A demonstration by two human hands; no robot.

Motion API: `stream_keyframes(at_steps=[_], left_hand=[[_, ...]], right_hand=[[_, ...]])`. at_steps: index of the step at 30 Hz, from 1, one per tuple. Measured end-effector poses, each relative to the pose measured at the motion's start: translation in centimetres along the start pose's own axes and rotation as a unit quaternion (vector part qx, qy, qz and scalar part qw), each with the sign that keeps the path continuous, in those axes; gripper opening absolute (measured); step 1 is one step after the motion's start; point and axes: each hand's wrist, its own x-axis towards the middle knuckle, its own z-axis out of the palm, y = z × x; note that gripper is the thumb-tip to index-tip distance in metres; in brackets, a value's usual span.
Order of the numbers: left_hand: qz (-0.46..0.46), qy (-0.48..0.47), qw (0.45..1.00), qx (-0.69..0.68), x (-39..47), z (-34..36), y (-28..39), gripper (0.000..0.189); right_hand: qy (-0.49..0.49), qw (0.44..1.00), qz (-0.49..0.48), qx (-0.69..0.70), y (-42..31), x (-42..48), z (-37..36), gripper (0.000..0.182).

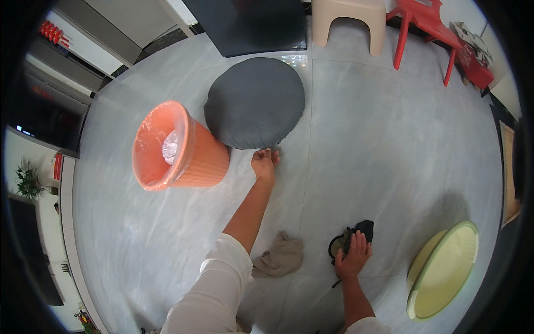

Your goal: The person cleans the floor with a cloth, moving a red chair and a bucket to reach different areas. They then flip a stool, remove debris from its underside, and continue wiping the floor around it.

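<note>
My left hand (pixel 263 163) reaches to the near edge of a round dark grey fabric-covered seat or cushion (pixel 255 100), its fingertips pinching the cloth rim. What lies beneath the cover is hidden. On the floor at lower right, my right hand (pixel 354 254) rests over a small black and olive item with straps (pixel 365 228); the palm hides much of it and its kind is unclear. A crumpled taupe cloth (pixel 283 255) lies between my forearms, partly behind my left sleeve. Left of the round seat stands an orange ribbed waste bin (pixel 206 156), lined with a clear bag and holding a pale crumpled bundle.
A light green plastic basin (pixel 444 271) is at lower right, tilted in view. Along the far side are a black glossy panel (pixel 258 27), a beige plastic stool (pixel 348 21), a red chair (pixel 429 23) and a red box (pixel 475 64). White cabinets (pixel 67 208) run along the left.
</note>
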Motion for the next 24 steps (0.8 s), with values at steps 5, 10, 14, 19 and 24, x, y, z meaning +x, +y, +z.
stream_keyframes(at_steps=[5, 10, 14, 19, 24], left_hand=[[0.02, -0.012, 0.999, -0.033, 0.5, -0.2, -0.7, 0.007], [0.105, -0.271, 0.93, 0.223, -9.0, -1.6, 3.5, 0.02], [0.333, -0.261, 0.867, 0.263, -14.6, -3.7, 16.0, 0.022], [0.51, -0.118, 0.768, 0.37, -11.5, -7.5, 29.4, 0.01], [0.379, -0.025, 0.668, 0.64, -6.4, -15.0, 32.6, 0.046]], right_hand=[[0.002, 1.0, -0.01, 0.017, -0.3, 0.1, 0.0, 0.056], [-0.005, 1.0, -0.001, 0.011, 0.2, -0.2, 0.2, 0.057], [0.01, 1.0, -0.013, 0.011, 0.0, -0.1, -0.1, 0.057], [0.014, 1.0, -0.006, 0.001, -0.2, 0.0, -0.7, 0.053], [-0.011, 1.0, 0.002, 0.025, -1.3, -0.4, -0.5, 0.056]])
